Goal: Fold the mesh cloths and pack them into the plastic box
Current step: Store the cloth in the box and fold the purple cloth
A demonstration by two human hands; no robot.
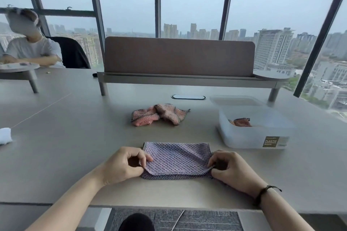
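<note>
My left hand (125,165) and right hand (230,169) each pinch a near corner of the purple mesh cloth (177,159), folded on the worktop (75,127) left of the plastic box (257,127). It looks light and limp; corners give the surest hold.

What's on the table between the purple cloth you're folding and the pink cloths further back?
Nothing: the head view shows only bare table between the purple cloth and the pink cloths. The plastic box stands off to the right.
</note>
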